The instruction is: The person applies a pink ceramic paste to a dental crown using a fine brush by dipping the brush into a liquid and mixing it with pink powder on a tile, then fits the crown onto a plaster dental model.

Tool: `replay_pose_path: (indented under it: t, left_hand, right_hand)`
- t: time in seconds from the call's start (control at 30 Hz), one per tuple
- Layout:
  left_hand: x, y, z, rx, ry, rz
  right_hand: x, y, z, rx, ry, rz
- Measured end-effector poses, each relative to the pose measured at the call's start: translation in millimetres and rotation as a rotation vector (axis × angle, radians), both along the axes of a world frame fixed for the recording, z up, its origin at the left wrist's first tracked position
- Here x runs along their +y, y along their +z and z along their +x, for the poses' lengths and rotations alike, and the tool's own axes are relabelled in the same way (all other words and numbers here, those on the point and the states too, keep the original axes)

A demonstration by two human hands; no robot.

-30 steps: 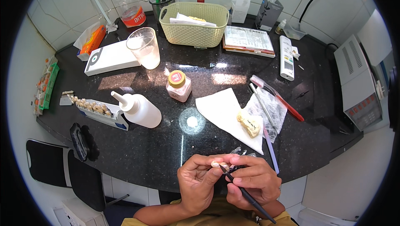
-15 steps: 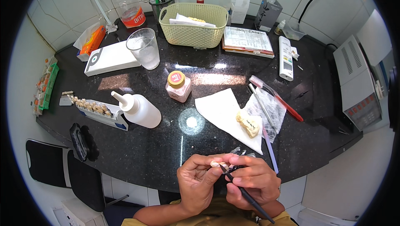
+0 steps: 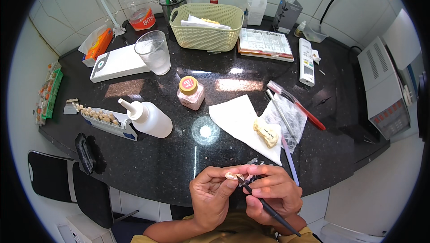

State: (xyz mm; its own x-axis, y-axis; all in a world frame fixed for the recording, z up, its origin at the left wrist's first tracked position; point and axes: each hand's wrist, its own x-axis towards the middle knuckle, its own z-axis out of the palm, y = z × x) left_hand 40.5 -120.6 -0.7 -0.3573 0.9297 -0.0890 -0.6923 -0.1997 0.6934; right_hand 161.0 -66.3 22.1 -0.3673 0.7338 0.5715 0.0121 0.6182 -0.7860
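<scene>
My left hand (image 3: 212, 193) is closed, pinching a small white and cream tooth-shaped piece (image 3: 231, 176) between thumb and fingertips. In my right hand (image 3: 275, 194) is a slim black-handled brush (image 3: 273, 213), its dark pointed tip touching or very near the piece. The fingertips of both hands meet behind it. Something dark and shiny between the hands is mostly hidden by the fingers. Just beyond them, a cream dental cast (image 3: 266, 133) with handwriting lies on a folded white tissue (image 3: 237, 117).
Right of the tissue lie a purple stick (image 3: 290, 162), a thin silver tool (image 3: 281, 114) and a red toothbrush (image 3: 307, 112). A white squeeze bottle (image 3: 154, 121), a gold-lidded jar (image 3: 191, 94) and a tooth shade guide (image 3: 105, 119) stand left. Behind are a glass (image 3: 156, 54) and a basket (image 3: 206, 30).
The back end of the brush has swung slightly right and its tip has shifted a little on the piece. The tooth-shaped piece is tilted slightly differently; both hands stay almost in place.
</scene>
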Motion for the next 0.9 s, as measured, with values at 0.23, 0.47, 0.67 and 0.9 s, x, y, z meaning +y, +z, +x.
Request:
replay_pose_path:
  t: [0.23,0.47,0.67,0.9]
  left_hand:
    - [0.9,-0.2,0.9,0.018,0.003,0.002]
    - [0.5,-0.7,0.3,0.008,-0.005,0.002]
    - [0.9,-1.9,0.8,0.010,-0.002,0.000]
    - [0.2,-0.4,0.2,-0.001,-0.006,0.012]
  right_hand:
    - [1.5,3.0,0.6,-0.013,0.017,-0.028]
    - [2.3,4.1,0.2,-0.005,0.013,-0.028]
    - [-0.1,1.5,0.7,-0.006,0.003,-0.035]
    - [2.2,5.6,0.0,-0.052,0.018,0.019]
